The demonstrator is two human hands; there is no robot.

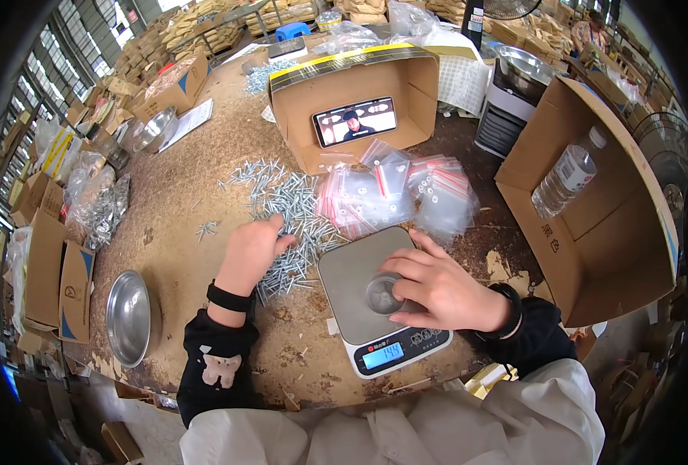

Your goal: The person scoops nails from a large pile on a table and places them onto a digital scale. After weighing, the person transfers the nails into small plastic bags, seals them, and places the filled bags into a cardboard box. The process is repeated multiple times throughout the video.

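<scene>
A heap of silvery screws (289, 198) is spread over the worn tabletop. My left hand (252, 246) is at the heap's near left side, its fingers curled in on screws; how many is hidden. To the right, a digital kitchen scale (348, 283) with a grey platform and a lit blue display stands near the table's front edge. On its platform is a small round metal cup (381, 294). My right hand (437, 287) grips the cup's right side, fingers on the far rim and thumb near the front. Clear zip bags (375, 190) with red strips lie behind the scale, small white pieces on them.
An open cardboard box (297, 101) behind the bags holds a propped phone (355, 122). At right, another box (592, 256) contains a plastic bottle (565, 182). A metal bowl (129, 318) sits at the left edge. A few loose screws (207, 229) lie left of the heap.
</scene>
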